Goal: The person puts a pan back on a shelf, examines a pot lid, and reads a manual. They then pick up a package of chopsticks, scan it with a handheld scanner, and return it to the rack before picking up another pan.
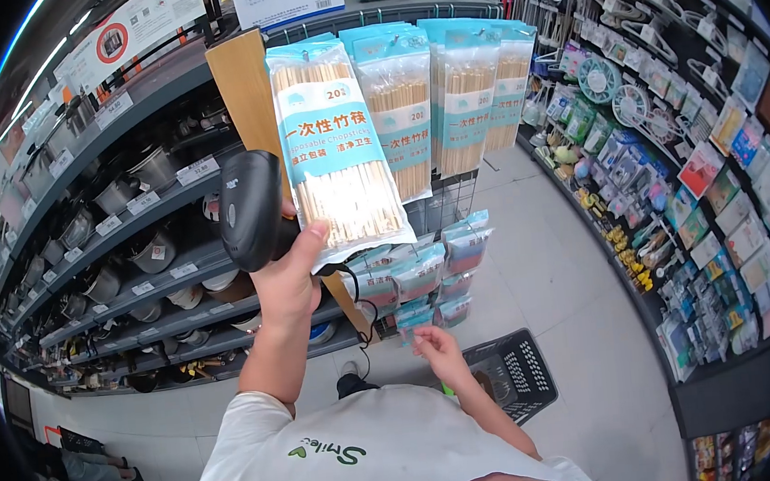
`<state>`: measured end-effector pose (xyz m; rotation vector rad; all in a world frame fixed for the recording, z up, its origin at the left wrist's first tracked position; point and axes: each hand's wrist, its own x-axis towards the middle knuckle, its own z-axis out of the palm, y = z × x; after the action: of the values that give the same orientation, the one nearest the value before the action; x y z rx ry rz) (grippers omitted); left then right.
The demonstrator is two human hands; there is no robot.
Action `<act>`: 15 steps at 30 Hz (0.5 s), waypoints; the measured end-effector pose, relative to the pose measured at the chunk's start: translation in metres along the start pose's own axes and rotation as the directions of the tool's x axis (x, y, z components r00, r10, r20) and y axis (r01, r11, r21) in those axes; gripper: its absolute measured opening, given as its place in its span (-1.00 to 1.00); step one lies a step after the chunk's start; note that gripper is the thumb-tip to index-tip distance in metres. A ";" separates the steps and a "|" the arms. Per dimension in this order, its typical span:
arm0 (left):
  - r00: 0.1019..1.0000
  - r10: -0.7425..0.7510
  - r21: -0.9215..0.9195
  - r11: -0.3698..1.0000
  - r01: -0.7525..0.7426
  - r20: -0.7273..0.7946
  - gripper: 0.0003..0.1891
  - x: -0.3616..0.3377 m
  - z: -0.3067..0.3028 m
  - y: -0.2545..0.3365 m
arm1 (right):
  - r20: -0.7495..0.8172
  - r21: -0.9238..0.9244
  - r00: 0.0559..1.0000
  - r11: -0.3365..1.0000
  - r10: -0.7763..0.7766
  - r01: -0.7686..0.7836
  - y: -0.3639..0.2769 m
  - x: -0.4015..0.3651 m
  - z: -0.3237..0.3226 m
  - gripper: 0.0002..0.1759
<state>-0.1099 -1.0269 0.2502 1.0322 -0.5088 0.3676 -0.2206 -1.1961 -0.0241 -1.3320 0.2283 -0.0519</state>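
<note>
My left hand is wrapped round the grip of a black handheld barcode scanner, with a black cord running down from it. The left thumb lies over the lower left edge of a clear-and-blue packet of disposable bamboo chopsticks, which leans slightly at the front of the rack. Behind and right of it hang more chopstick packets. Lower down, my right hand is closed, fingertips curled together close to the small teal packets; I cannot tell what it holds.
A dark shopping basket stands on the floor by my right forearm. Left are shelves of pots behind a wooden post. Hanging goods line the curved right-hand shelving. Another person's legs show at lower left.
</note>
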 end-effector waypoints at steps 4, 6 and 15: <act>0.999 -0.042 -0.032 0.999 0.043 0.030 -0.65 -0.007 -0.006 0.001 | 0.024 0.002 0.999 0.999 0.034 -0.034 0.011 -0.006 -0.008 -0.71; 0.996 -0.082 -0.054 0.995 0.083 0.032 -0.64 -0.011 -0.008 0.009 | 0.006 0.001 0.998 0.998 0.059 -0.059 0.014 -0.013 -0.011 -0.71; 0.991 -0.100 -0.126 0.986 0.111 0.089 -0.62 -0.003 -0.028 0.016 | -0.073 0.028 0.987 0.989 0.144 -0.142 0.029 -0.041 -0.029 -0.75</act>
<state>-0.1147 -0.9944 0.2482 0.9452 -0.5426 0.1958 -0.2694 -1.2100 -0.0531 -1.2893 0.3856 0.0169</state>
